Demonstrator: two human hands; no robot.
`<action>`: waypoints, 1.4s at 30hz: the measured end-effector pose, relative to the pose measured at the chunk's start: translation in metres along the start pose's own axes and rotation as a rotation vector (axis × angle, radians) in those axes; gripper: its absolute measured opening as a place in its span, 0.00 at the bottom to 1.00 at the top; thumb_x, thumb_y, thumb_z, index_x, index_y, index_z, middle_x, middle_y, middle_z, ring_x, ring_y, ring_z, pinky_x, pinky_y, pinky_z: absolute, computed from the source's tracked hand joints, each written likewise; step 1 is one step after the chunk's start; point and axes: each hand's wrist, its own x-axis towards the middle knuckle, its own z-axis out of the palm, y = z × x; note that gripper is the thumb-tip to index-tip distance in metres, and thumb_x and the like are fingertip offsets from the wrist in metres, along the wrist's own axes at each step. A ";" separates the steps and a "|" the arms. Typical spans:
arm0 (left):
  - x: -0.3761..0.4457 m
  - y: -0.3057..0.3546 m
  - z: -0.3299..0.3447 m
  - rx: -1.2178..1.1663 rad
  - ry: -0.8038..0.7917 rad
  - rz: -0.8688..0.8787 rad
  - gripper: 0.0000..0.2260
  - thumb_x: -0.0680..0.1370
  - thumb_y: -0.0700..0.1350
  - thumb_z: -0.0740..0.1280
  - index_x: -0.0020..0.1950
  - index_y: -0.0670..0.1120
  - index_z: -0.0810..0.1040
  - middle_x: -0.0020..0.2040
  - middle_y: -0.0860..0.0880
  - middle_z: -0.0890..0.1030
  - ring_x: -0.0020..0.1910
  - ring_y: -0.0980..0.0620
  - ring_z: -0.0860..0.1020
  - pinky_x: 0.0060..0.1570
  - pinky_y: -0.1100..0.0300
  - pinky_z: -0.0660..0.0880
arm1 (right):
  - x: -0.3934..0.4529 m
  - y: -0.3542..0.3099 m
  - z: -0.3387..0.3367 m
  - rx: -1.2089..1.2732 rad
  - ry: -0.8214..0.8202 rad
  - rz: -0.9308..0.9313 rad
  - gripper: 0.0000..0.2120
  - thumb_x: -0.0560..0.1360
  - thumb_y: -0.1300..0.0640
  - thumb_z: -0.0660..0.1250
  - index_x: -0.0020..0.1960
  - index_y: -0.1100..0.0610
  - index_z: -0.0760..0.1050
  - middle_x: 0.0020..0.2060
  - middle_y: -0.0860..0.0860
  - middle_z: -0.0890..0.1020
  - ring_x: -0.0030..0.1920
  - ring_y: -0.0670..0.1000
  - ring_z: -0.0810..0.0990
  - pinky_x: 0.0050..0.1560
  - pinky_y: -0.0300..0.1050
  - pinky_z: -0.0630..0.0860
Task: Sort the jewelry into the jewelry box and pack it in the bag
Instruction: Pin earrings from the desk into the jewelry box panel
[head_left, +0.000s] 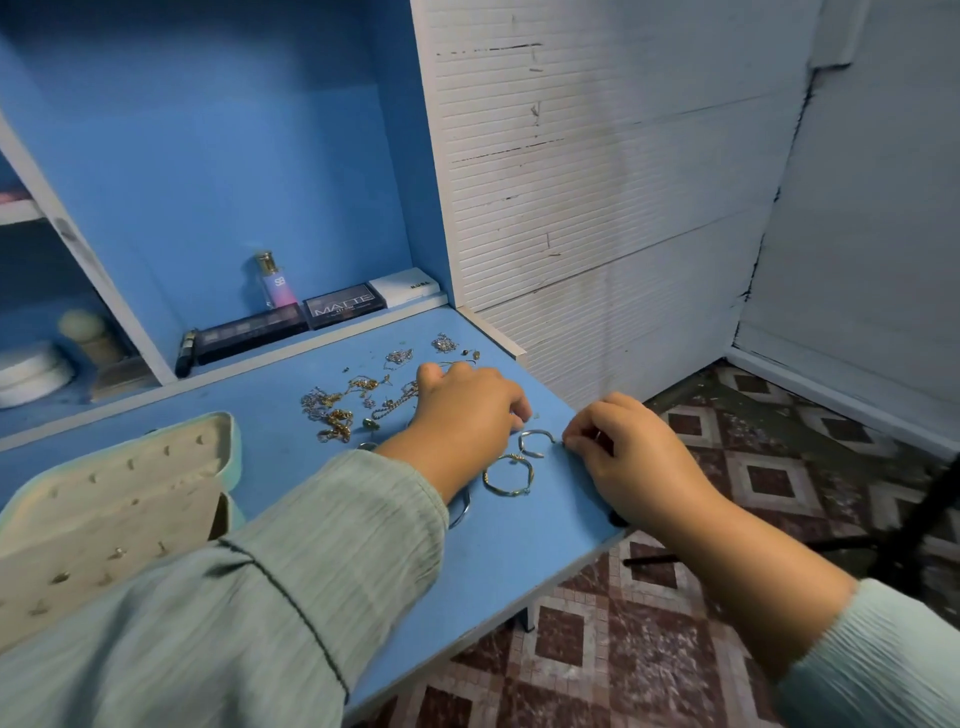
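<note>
At the left edge of the blue bench we see the jewelry box lying open, its cream inner panel studded with small pegs, a few of them carrying tiny pieces. No bag shows in this view.

Our left arm, in a ribbed pale-green sleeve, reaches diagonally across the bench. The left hand lies palm down with fingers curled onto the surface among the jewelry; whether it pinches any piece we cannot tell, since the fingertips are hidden beneath the knuckles.

Behind and left of that hand lies a tangle of chains, gold and silver mixed, too knotted for us to count, with two small silver clusters farther back. Between the two hands we count two bangles in plain sight: a silver open cuff and, nearer us, a gold twisted bangle. A third silver ring peeks out from under the left sleeve.

The right hand comes in from the lower right, its forearm bare, knuckles up near the bench's right edge. Its thumb and forefinger pinch together at the end of the silver open cuff, seemingly on a small piece too small for us to name.

At the back stand one perfume bottle and two dark makeup palettes.
</note>
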 end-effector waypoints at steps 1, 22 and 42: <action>0.001 0.000 0.000 -0.002 0.003 -0.005 0.10 0.80 0.45 0.62 0.53 0.60 0.77 0.49 0.59 0.76 0.58 0.54 0.68 0.52 0.54 0.53 | 0.000 0.000 0.000 -0.007 0.004 -0.005 0.04 0.76 0.60 0.64 0.44 0.57 0.77 0.40 0.46 0.71 0.42 0.46 0.68 0.41 0.27 0.65; -0.004 -0.001 0.000 0.173 0.066 0.142 0.07 0.81 0.50 0.58 0.53 0.59 0.76 0.52 0.57 0.74 0.59 0.53 0.66 0.57 0.51 0.53 | -0.002 0.001 0.003 -0.019 0.050 -0.061 0.05 0.76 0.60 0.64 0.46 0.58 0.78 0.41 0.46 0.71 0.42 0.46 0.68 0.38 0.28 0.64; -0.093 -0.036 -0.047 0.039 0.060 -0.118 0.12 0.81 0.48 0.48 0.58 0.54 0.69 0.61 0.53 0.70 0.61 0.51 0.63 0.61 0.52 0.55 | -0.027 -0.077 0.018 0.222 -0.058 -0.208 0.05 0.76 0.62 0.64 0.42 0.54 0.74 0.37 0.41 0.72 0.39 0.38 0.70 0.42 0.26 0.65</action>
